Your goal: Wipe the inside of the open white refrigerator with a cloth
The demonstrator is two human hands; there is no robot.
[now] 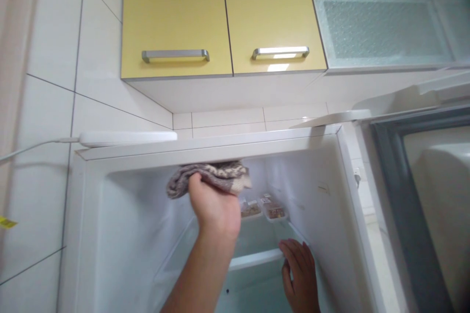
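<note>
A folded grey-brown and cream cloth (209,178) is pressed up against the inner ceiling of an open fridge (205,149). My left hand (216,205) holds it from below, palm up, thumb on the near side. Lower and to the right, my right hand (299,271) rests its fingertips at the right end of the white front edge of a shelf (257,259); its fingers are bent and the thumb stands a little apart. Nothing shows in that hand. Two clear food packs, one on the left (250,209) and one on the right (274,209), lie at the back of the shelf.
The fridge door (407,195) stands open at the right. A white device (127,139) with a cable lies on the fridge top at the left. Yellow cabinets (176,14) hang above, and a tiled wall (47,122) runs along the left.
</note>
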